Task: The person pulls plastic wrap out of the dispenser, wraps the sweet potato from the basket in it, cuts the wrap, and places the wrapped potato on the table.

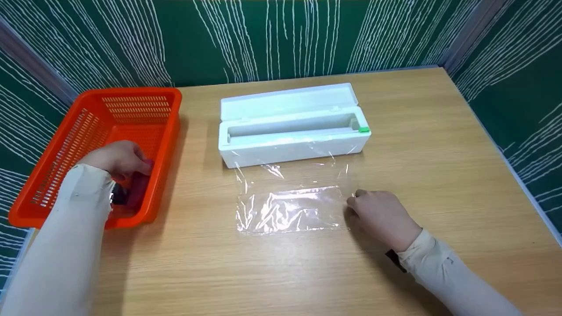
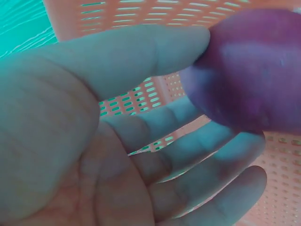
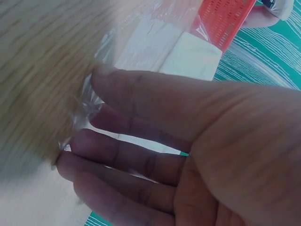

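Observation:
Inside the orange basket (image 1: 151, 210), my left hand (image 1: 116, 158) holds a long, smooth purple-red object (image 1: 139, 186) that looks like a sweet potato. Its rounded end (image 2: 254, 70) sits between thumb and fingers in the left wrist view; the far end is out of frame. A sheet of clear cling film (image 1: 290, 210) lies on the table, running out from the front of a white dispenser box (image 1: 294, 147) whose lid stands up. At the film's right edge, my right hand (image 1: 384, 215) pinches the crumpled film border (image 3: 94, 92) between thumb and fingers.
The basket stands at the table's left side, apart from the dispenser. A green tab (image 1: 364, 129) sits at the dispenser's right corner. Green panels with white streaks (image 1: 298, 39) border the wooden table (image 1: 430, 145) at the back and sides.

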Demonstrator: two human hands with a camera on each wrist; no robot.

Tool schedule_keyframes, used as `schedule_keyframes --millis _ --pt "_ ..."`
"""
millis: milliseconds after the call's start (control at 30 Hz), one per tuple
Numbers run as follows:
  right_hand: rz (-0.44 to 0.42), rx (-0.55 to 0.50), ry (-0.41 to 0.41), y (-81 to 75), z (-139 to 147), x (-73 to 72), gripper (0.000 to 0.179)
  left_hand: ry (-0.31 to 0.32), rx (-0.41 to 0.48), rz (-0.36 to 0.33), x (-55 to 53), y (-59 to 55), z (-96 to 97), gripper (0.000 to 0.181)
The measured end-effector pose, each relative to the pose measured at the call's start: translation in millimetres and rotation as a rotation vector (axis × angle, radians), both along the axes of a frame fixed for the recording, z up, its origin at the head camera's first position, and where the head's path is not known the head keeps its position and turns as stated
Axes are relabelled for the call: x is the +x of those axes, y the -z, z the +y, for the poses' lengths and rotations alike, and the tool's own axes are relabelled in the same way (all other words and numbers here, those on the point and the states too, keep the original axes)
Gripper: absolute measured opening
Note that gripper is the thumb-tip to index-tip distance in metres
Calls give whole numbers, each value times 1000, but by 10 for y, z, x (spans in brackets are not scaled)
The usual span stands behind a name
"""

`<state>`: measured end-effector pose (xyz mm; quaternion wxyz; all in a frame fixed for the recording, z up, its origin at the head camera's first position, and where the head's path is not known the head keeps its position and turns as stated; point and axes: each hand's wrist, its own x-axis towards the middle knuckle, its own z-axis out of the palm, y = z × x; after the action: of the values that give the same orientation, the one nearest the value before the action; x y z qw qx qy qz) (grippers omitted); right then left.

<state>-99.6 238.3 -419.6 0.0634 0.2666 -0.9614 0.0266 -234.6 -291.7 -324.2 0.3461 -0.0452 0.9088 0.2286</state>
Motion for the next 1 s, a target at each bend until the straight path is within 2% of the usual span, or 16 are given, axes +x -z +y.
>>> schedule_keyframes --millis 133,200,400,533,733,1000 --pt "13 -1 3 10 2 3 17 -7 -7 43 4 -32 -18 66" --pt "11 -1 5 11 2 2 16 4 -23 86 4 -55 -24 67" --pt "-2 15 4 9 0 -1 15 22 -66 327 32 -106 27 50" --pt "-11 19 5 15 -3 0 15 9 -80 443 63 -146 79 50" --pt "3 -4 3 27 6 11 17 -9 -123 546 101 -236 121 63" --pt "27 -20 -11 24 12 24 19 -48 -140 666 190 -468 268 73"
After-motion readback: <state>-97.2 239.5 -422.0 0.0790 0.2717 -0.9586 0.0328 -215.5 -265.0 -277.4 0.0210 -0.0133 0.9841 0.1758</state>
